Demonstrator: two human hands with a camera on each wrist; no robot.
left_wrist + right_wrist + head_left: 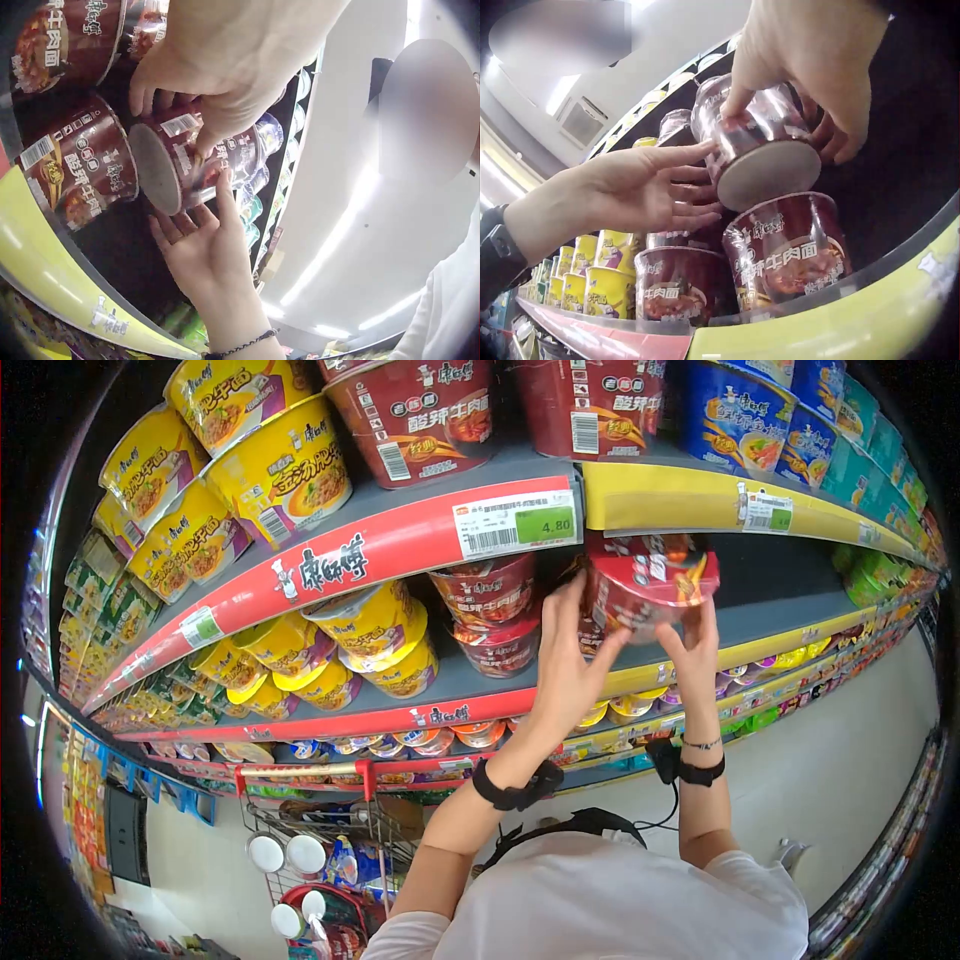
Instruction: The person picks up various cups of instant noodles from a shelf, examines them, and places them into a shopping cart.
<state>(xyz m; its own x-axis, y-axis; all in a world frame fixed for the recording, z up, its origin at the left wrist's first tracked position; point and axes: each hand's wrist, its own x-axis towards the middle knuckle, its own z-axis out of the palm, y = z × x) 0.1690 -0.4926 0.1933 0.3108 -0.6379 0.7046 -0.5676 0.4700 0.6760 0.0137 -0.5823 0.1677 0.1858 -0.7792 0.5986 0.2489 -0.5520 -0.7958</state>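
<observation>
Both hands hold a red instant-noodle cup at the shelf front. In the right wrist view its pale round base is tilted towards the camera, just above another red noodle cup on the shelf. My right hand grips the cup's side, with the thumb across the wrapper and fingers around the far side. My left hand is at the other side, its thumb against the wrapper and its fingers beside the base.
Stacked red noodle cups and yellow noodle cups stand left of the hands. A yellow shelf strip runs overhead, next to a red strip. Green packages sit farther right. A loaded shopping cart stands at lower left.
</observation>
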